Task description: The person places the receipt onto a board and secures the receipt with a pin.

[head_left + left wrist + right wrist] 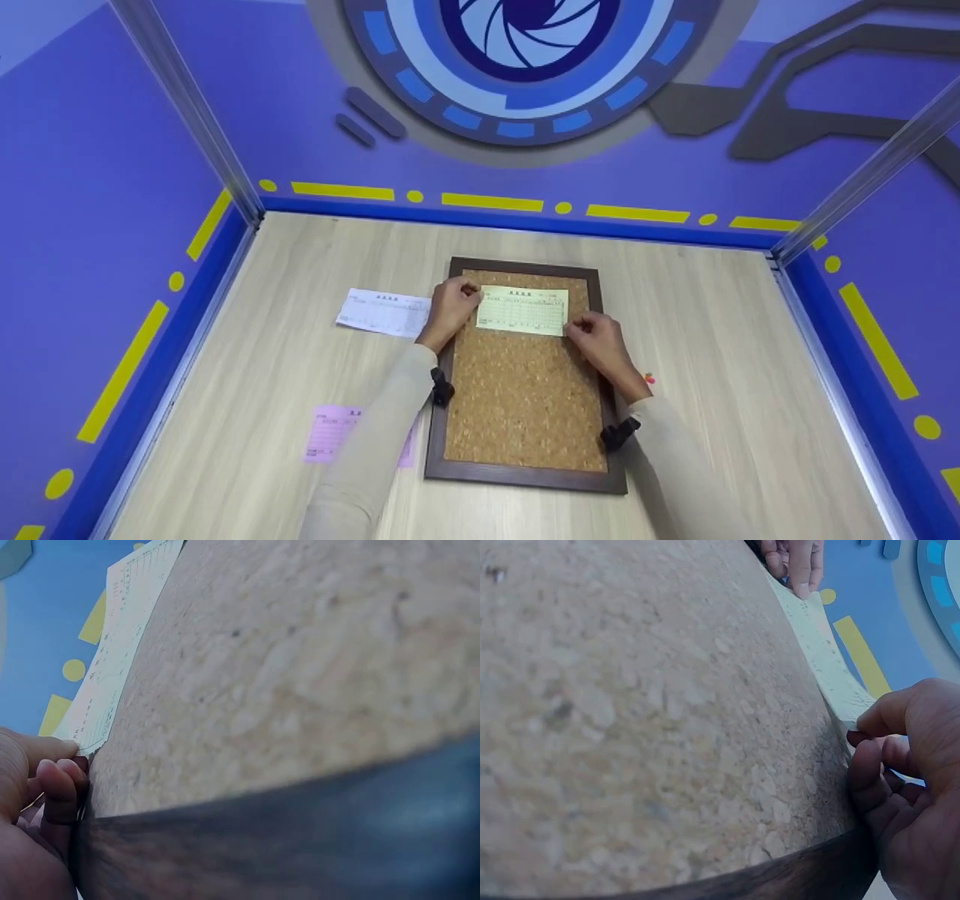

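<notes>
A pale yellow-green printed form [523, 310] lies over the upper part of a cork board [525, 397] with a dark brown frame. At the form's left edge, my left hand [452, 309] pinches it between thumb and fingers. My right hand [600, 341] pinches its lower right corner. In the left wrist view the left fingers [61, 778] meet the form's corner just above the cork. The right wrist view has the right thumb and index finger [885, 714] on the other end of the form [817, 637], close to the board surface.
A white printed form [382, 311] lies on the wooden table left of the board, partly behind the left hand. Nearer, a pink form [330, 435] is partly covered by the left forearm. Small colourful pieces [649, 379] lie beside the right wrist. Blue-purple panels [300, 150] surround the table.
</notes>
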Demonstrator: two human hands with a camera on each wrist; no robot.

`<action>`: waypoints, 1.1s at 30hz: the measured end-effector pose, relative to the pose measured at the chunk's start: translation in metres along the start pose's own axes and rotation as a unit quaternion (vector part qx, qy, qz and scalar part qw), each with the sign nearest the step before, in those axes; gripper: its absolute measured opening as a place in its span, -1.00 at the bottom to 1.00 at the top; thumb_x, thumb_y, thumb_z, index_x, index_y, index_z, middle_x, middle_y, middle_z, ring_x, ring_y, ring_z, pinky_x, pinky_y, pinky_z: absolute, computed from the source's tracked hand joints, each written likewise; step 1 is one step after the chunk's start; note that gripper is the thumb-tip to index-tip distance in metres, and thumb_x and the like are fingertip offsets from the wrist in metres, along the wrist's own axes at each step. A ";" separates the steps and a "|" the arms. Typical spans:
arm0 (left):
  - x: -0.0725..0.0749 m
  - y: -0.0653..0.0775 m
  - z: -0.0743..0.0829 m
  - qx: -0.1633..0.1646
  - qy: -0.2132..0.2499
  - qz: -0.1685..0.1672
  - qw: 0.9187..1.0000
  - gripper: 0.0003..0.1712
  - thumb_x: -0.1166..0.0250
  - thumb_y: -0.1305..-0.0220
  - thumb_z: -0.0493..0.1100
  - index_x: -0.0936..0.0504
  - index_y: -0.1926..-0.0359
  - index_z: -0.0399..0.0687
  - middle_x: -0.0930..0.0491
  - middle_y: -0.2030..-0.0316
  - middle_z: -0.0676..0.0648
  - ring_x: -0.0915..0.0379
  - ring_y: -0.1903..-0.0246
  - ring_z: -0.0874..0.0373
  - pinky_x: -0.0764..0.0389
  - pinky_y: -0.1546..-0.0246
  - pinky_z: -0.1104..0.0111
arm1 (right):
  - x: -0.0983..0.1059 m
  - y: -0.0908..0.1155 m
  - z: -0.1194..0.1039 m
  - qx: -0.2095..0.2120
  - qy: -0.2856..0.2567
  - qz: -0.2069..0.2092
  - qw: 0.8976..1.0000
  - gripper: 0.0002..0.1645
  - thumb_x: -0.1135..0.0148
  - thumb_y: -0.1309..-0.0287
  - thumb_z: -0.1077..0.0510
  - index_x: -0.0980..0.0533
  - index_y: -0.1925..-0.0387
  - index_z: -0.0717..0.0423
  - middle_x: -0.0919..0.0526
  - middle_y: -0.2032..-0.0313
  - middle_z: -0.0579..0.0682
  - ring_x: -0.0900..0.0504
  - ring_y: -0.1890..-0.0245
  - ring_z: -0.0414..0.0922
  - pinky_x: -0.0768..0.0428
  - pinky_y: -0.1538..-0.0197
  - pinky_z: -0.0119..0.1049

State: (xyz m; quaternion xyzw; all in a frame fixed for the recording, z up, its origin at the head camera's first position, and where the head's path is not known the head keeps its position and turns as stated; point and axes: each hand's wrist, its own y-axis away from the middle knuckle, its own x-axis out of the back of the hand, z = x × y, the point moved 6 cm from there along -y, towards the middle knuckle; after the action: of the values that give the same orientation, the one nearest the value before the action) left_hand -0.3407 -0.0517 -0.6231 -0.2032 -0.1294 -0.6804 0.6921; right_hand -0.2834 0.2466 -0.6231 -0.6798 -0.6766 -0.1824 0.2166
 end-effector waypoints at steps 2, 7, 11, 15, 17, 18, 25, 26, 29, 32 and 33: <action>-0.001 -0.001 0.001 -0.002 -0.005 0.002 1.000 -0.88 -0.38 -0.36 -0.30 -0.81 0.19 -0.29 -0.77 0.31 -0.13 -0.65 0.30 0.06 -0.66 0.21 0.23 | 0.001 -0.001 0.001 0.002 0.009 0.014 1.000 -0.90 -0.39 -0.29 0.27 -0.71 0.37 0.21 -0.64 0.48 -0.03 -0.53 0.58 -0.19 -0.47 0.58 -0.41; -0.002 -0.003 0.006 -0.005 -0.029 0.011 1.000 -0.91 -0.39 -0.37 -0.30 -0.80 0.23 -0.24 -0.77 0.35 -0.09 -0.65 0.33 0.10 -0.64 0.23 0.26 | 0.003 -0.003 0.001 0.004 0.041 0.035 0.999 -0.88 -0.37 -0.22 0.22 -0.70 0.43 0.16 -0.67 0.48 -0.03 -0.54 0.52 -0.15 -0.45 0.53 -0.40; -0.003 -0.004 0.009 -0.003 -0.048 0.008 0.999 -0.93 -0.39 -0.39 -0.31 -0.80 0.23 -0.23 -0.76 0.35 -0.10 -0.61 0.36 0.12 -0.60 0.26 0.30 | 0.004 -0.004 -0.001 0.005 0.051 0.042 0.998 -0.87 -0.40 -0.22 0.21 -0.71 0.43 0.18 -0.69 0.49 -0.01 -0.56 0.53 -0.14 -0.47 0.53 -0.39; -0.003 -0.005 0.011 -0.006 -0.054 -0.001 0.999 -0.92 -0.38 -0.41 -0.32 -0.79 0.23 -0.23 -0.75 0.35 -0.11 -0.60 0.36 0.11 -0.60 0.26 0.29 | 0.004 -0.005 -0.002 0.006 0.057 0.050 0.997 -0.87 -0.41 -0.22 0.23 -0.72 0.44 0.18 -0.68 0.50 -0.01 -0.56 0.54 -0.14 -0.47 0.52 -0.40; -0.005 -0.009 0.001 -0.016 -0.050 0.001 0.999 -0.91 -0.38 -0.40 -0.30 -0.80 0.27 -0.19 -0.74 0.38 -0.06 -0.59 0.38 0.14 -0.59 0.28 0.31 | 0.003 -0.005 -0.002 0.007 0.060 0.052 0.997 -0.88 -0.40 -0.20 0.24 -0.71 0.44 0.18 -0.68 0.49 -0.01 -0.56 0.52 -0.14 -0.48 0.49 -0.40; -0.008 -0.013 -0.007 -0.018 -0.051 0.001 0.999 -0.91 -0.38 -0.39 -0.29 -0.80 0.28 -0.17 -0.73 0.39 -0.04 -0.59 0.39 0.15 -0.59 0.29 0.31 | 0.003 -0.005 -0.002 0.007 0.060 0.053 0.997 -0.89 -0.40 -0.20 0.25 -0.71 0.44 0.18 -0.68 0.49 -0.01 -0.56 0.51 -0.14 -0.48 0.48 -0.40; -0.023 -0.031 -0.045 -0.021 -0.068 -0.001 0.997 -0.92 -0.42 -0.34 -0.19 -0.78 0.33 -0.03 -0.69 0.45 0.10 -0.58 0.43 0.21 -0.57 0.34 0.34 | -0.001 -0.005 0.000 0.015 0.055 0.055 0.997 -0.91 -0.43 -0.17 0.28 -0.70 0.45 0.18 -0.68 0.49 -0.02 -0.56 0.49 -0.16 -0.47 0.44 -0.42; -0.023 -0.031 -0.045 -0.022 -0.069 -0.001 0.997 -0.92 -0.42 -0.34 -0.19 -0.77 0.33 -0.03 -0.69 0.46 0.10 -0.58 0.43 0.21 -0.57 0.34 0.34 | -0.001 -0.005 0.000 0.015 0.054 0.055 0.997 -0.91 -0.43 -0.16 0.29 -0.70 0.45 0.18 -0.68 0.49 -0.02 -0.56 0.49 -0.15 -0.47 0.44 -0.41; -0.024 -0.030 -0.044 -0.026 -0.065 0.002 0.998 -0.92 -0.43 -0.34 -0.21 -0.77 0.34 -0.03 -0.69 0.46 0.10 -0.57 0.44 0.23 -0.57 0.34 0.34 | -0.001 -0.005 -0.001 0.017 0.055 0.057 0.997 -0.90 -0.43 -0.17 0.30 -0.69 0.46 0.18 -0.68 0.49 -0.02 -0.56 0.49 -0.15 -0.48 0.43 -0.41; -0.020 -0.024 -0.032 -0.036 -0.067 0.005 0.997 -0.93 -0.42 -0.34 -0.24 -0.77 0.34 -0.06 -0.70 0.46 0.06 -0.58 0.44 0.21 -0.59 0.34 0.33 | 0.000 -0.004 -0.001 0.019 0.060 0.060 0.996 -0.90 -0.43 -0.17 0.31 -0.69 0.46 0.19 -0.67 0.48 -0.01 -0.57 0.47 -0.14 -0.48 0.41 -0.41; -0.020 -0.023 -0.031 -0.041 -0.068 0.007 0.997 -0.92 -0.41 -0.34 -0.25 -0.77 0.33 -0.06 -0.70 0.46 0.06 -0.57 0.44 0.21 -0.59 0.35 0.32 | 0.000 -0.004 -0.002 0.021 0.063 0.061 0.996 -0.90 -0.43 -0.17 0.30 -0.69 0.46 0.19 -0.67 0.48 -0.02 -0.56 0.46 -0.15 -0.48 0.40 -0.41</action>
State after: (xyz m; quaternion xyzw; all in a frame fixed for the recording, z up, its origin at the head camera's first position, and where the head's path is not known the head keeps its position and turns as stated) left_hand -0.3676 -0.0475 -0.6571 -0.2785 -0.1469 -0.6649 0.6773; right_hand -0.2874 0.2456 -0.6218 -0.7021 -0.6225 -0.1977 0.2836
